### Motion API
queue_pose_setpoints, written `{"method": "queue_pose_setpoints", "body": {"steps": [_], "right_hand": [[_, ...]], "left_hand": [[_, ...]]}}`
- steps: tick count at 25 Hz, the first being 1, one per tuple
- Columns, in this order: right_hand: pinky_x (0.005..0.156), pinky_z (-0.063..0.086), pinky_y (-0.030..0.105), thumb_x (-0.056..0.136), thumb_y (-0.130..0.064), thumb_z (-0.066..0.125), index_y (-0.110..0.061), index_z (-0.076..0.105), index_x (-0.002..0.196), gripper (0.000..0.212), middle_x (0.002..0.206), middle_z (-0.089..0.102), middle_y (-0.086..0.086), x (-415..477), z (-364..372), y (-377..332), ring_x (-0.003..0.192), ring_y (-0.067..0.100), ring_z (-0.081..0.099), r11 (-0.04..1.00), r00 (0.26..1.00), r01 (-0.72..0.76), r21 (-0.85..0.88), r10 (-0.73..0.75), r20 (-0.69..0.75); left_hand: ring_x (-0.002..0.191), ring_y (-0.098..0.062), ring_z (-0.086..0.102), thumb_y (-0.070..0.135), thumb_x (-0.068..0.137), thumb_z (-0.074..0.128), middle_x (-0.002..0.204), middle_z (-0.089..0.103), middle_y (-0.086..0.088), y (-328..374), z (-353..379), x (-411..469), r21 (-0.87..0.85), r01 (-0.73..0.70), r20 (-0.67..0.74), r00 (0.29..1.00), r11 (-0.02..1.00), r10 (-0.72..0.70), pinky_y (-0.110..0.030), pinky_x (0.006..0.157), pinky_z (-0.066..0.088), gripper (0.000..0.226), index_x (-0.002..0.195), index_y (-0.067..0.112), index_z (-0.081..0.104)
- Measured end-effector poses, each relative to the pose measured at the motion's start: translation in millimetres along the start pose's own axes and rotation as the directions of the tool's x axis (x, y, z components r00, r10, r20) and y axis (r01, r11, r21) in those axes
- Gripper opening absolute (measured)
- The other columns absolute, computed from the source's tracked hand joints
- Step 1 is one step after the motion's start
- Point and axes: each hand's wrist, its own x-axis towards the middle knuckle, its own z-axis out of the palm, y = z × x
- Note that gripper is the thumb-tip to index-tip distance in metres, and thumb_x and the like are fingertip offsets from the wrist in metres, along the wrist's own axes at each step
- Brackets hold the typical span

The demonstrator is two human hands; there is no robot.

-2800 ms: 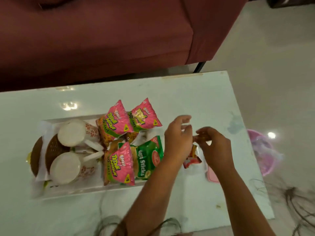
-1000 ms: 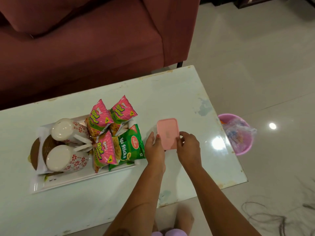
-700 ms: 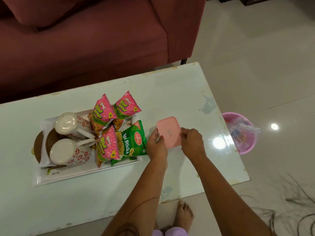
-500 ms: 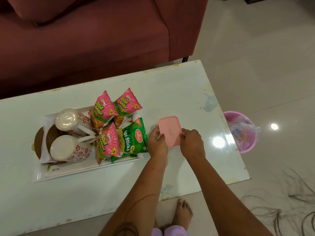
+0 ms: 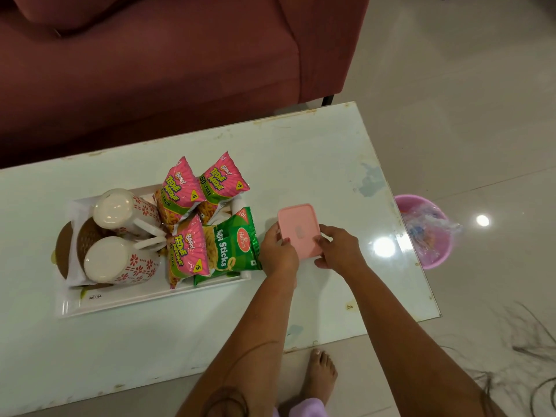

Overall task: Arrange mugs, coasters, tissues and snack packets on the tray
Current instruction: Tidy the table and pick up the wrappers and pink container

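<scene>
— Where does the tray [image 5: 150, 299] sit?
— Left on the white table [image 5: 301, 145]. Two floral mugs [image 5: 123, 213] [image 5: 120, 261] lie tipped on brown coasters [image 5: 87, 239] and white tissues [image 5: 72, 266]. Three pink Tedhe Medhe packets [image 5: 177, 194] and a green Soya Sticks packet [image 5: 231, 245] fill its right half.
— The hands?
— Just right of the tray. The left hand [image 5: 278, 254] and the right hand [image 5: 337, 249] each curl their fingers round a pink plastic box [image 5: 298, 230]. A pink bin [image 5: 427, 233] stands on the floor beyond.

Maroon sofa [image 5: 150, 70], upper left. Glossy white low table [image 5: 316, 152], centre, edges chipped. Pale polished floor [image 5: 466, 100], right, bearing a round light reflection [image 5: 482, 220]. Pink bucket [image 5: 433, 254], right, plastic-lined. Dark strands [image 5: 526, 350], lower right.
</scene>
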Motion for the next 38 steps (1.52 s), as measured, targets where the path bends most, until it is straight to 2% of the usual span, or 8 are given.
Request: {"method": "queue_pose_setpoints", "body": {"steps": [5,9,13,20,25,28,33,38], "right_hand": [[0.08,0.058,0.045,0.094,-0.015,0.051,-0.016,0.052,0.132,0.038,0.119,0.06,0.013,-7,0,-5,0.077,0.033,0.066,0.994,0.999,-0.039,0.104,0.043,-0.029],[0.091,0.047,0.033,0.087,-0.036,0.059,-0.029,0.059,0.125,0.038,0.12,0.066,0.001,6,-17,-16,0.107,0.024,0.062,0.972,0.999,0.014,-0.235,-0.023,-0.036],[0.097,0.044,0.029,0.092,-0.025,0.052,-0.021,0.065,0.118,0.029,0.121,0.067,0.002,29,-13,-34,0.112,0.022,0.06,0.99,0.988,0.128,-0.054,-0.132,-0.08],[0.072,0.038,0.029,0.095,-0.021,0.036,-0.023,0.06,0.111,0.029,0.11,0.055,0.007,27,33,-21,0.091,0.028,0.059,0.979,0.902,0.191,-0.071,-0.204,-0.379],[0.063,0.04,0.032,0.094,-0.024,0.033,-0.023,0.052,0.108,0.023,0.105,0.051,0.007,38,43,-18,0.076,0.032,0.057,0.962,0.869,0.17,-0.216,-0.249,-0.427],[0.065,0.04,0.032,0.095,-0.023,0.032,-0.022,0.051,0.107,0.023,0.106,0.051,0.006,37,42,-19,0.08,0.033,0.058,0.965,0.874,0.169,-0.201,-0.241,-0.423],[0.07,0.046,0.035,0.092,-0.018,0.033,-0.02,0.052,0.11,0.026,0.11,0.051,0.007,44,51,-41,0.086,0.031,0.058,0.968,0.878,0.207,-0.138,-0.247,-0.411],[0.069,0.046,0.036,0.092,-0.017,0.033,-0.017,0.052,0.112,0.027,0.111,0.051,0.01,58,62,-64,0.09,0.032,0.056,0.938,0.861,0.247,-0.243,-0.328,-0.389]], "left_hand": [[0.119,-0.029,0.056,-0.004,0.091,0.046,0.129,0.062,-0.007,8,3,-7,0.167,-0.06,-0.092,0.993,0.984,0.076,-0.035,0.093,0.05,0.042,0.126,0.013,0.06],[0.122,-0.03,0.054,-0.008,0.085,0.043,0.132,0.059,-0.011,31,-4,6,0.307,-0.103,-0.076,0.988,0.946,0.132,-0.034,0.098,0.047,0.05,0.13,0.009,0.055],[0.118,-0.03,0.057,0.002,0.089,0.051,0.127,0.063,-0.011,48,-15,30,0.495,-0.152,0.001,0.985,0.855,0.174,-0.035,0.096,0.046,0.036,0.121,0.011,0.064],[0.101,-0.033,0.066,-0.003,0.076,0.062,0.104,0.072,-0.014,51,-18,49,0.367,-0.103,0.053,0.995,0.924,0.09,-0.041,0.089,0.055,0.024,0.094,0.007,0.073],[0.095,-0.033,0.068,-0.007,0.073,0.065,0.098,0.073,-0.017,50,-19,62,0.284,-0.026,0.073,0.997,0.959,0.005,-0.045,0.085,0.057,0.02,0.086,0.006,0.073],[0.094,-0.029,0.068,-0.006,0.075,0.064,0.098,0.073,-0.014,51,-19,50,0.296,-0.084,0.038,0.996,0.951,0.076,-0.034,0.084,0.056,0.022,0.092,0.005,0.073],[0.098,-0.022,0.064,-0.003,0.08,0.064,0.107,0.069,-0.008,53,-29,29,0.436,-0.319,-0.083,0.917,0.842,0.39,-0.023,0.074,0.046,0.027,0.103,0.01,0.07],[0.119,-0.023,0.055,0.005,0.089,0.058,0.122,0.064,-0.01,52,-46,38,0.769,-0.363,0.083,0.873,0.526,0.481,-0.033,0.089,0.05,0.032,0.119,0.015,0.063]]}}
